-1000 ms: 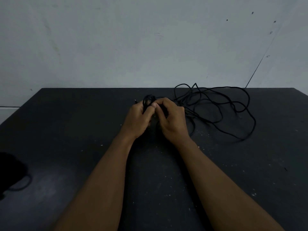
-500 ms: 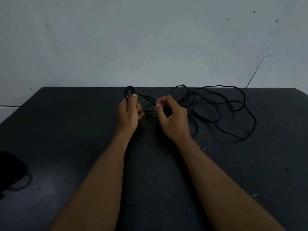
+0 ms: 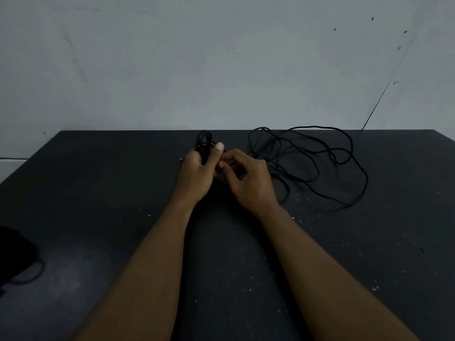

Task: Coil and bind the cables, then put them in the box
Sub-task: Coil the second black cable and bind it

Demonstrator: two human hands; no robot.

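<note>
A thin black cable [image 3: 317, 153] lies in loose tangled loops on the dark table [image 3: 98, 193], at the back right. My left hand [image 3: 199, 173] grips a small coil of that cable [image 3: 203, 141], whose loops stick up above my fingers, with the thumb raised beside them. My right hand [image 3: 248, 183] is next to the left one and pinches the cable strand between thumb and fingers. The strand runs from my hands to the loose heap on the right. No box is in view.
A black object with a cord [image 3: 17, 257] sits at the table's left edge, partly cut off. A pale wall [image 3: 221, 65] stands right behind the table's far edge. White specks dot the table near my arms.
My hands parted half a second ago with a strand stretched between them. They have come back together, and the coil in my left hand has more loops.
</note>
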